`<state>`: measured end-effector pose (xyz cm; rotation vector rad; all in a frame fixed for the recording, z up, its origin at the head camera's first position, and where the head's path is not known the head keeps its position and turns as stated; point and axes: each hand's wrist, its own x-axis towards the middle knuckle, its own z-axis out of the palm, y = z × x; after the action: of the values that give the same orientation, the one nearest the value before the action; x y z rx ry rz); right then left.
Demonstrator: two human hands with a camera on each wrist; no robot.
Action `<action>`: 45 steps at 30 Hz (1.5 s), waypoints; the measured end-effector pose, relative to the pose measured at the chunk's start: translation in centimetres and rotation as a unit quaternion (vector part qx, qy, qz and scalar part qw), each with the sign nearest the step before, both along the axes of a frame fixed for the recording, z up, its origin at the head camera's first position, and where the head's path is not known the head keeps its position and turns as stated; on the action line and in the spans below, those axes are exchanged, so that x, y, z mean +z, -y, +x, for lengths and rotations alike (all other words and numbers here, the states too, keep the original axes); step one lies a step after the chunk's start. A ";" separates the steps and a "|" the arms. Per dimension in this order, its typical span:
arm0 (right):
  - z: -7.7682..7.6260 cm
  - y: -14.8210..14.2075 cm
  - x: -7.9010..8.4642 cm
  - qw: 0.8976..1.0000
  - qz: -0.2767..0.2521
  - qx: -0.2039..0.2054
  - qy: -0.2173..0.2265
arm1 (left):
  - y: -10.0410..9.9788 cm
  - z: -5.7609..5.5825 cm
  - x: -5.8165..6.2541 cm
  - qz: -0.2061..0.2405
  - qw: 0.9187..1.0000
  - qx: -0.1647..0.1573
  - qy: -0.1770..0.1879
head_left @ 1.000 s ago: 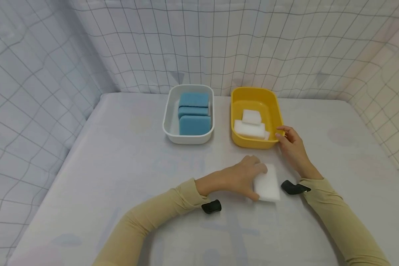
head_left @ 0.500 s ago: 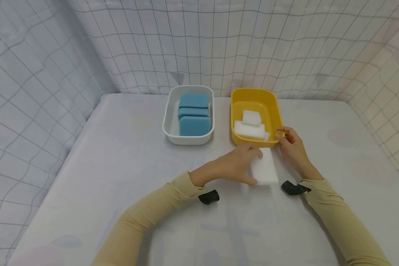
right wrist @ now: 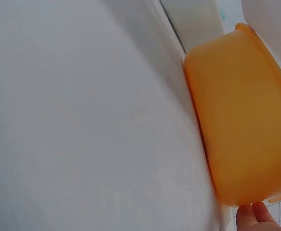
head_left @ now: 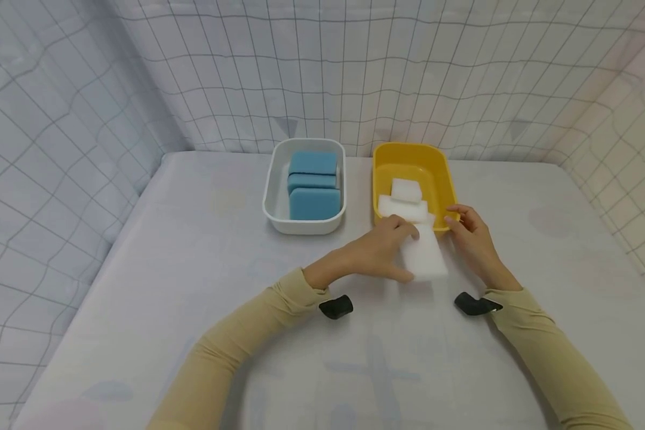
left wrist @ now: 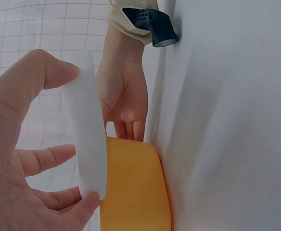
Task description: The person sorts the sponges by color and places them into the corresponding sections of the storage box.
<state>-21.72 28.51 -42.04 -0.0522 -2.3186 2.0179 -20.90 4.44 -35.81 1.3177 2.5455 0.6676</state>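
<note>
My left hand (head_left: 380, 248) grips a white sponge (head_left: 424, 254) between thumb and fingers, above the table at the near side of a yellow bin (head_left: 442, 179). In the left wrist view the white sponge (left wrist: 86, 130) stands edge-on, pinched at both ends, overlapping the yellow bin (left wrist: 135, 185). My right hand (head_left: 475, 242) holds the bin's near right corner at the rim. The right wrist view catches its fingertips (right wrist: 253, 215) at the bin's outer wall. Several white sponges (head_left: 407, 190) lie inside, bunched toward the near left.
A white bin (head_left: 269, 197) holding several blue sponges (head_left: 315, 204) stands left of the yellow one. Behind both hangs a white curtain (head_left: 322, 71) with a grid of dark lines. A white cloth (head_left: 220, 251) covers the table. Each wrist carries a black camera mount (head_left: 335, 307).
My left hand has lifted the white sponge off the table and moved it away from me, up to the yellow bin's near rim. The right hand has stayed at the corner.
</note>
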 end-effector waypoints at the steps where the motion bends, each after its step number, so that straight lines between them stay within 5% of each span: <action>1: 0.0 0.0 0.0 1.000 0.000 0.000 -0.001 | 0.0 -0.1 0.1 0.000 1.000 0.002 0.004; 14: 0.0 -0.1 -0.1 1.000 -0.019 0.008 0.007 | -0.4 -1.3 1.5 0.013 1.000 0.022 -0.002; 27: 0.0 -0.3 0.0 1.000 -0.011 0.010 0.020 | -0.7 -3.5 1.6 0.025 0.995 0.074 0.064; 45: -0.1 -0.3 -0.3 1.000 0.011 0.000 0.009 | -1.6 -5.3 1.4 -0.024 0.990 0.125 0.064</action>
<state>-21.78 28.84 -42.34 -0.0690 -2.3508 2.0004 -26.17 6.02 -34.37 0.9164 2.6258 0.7068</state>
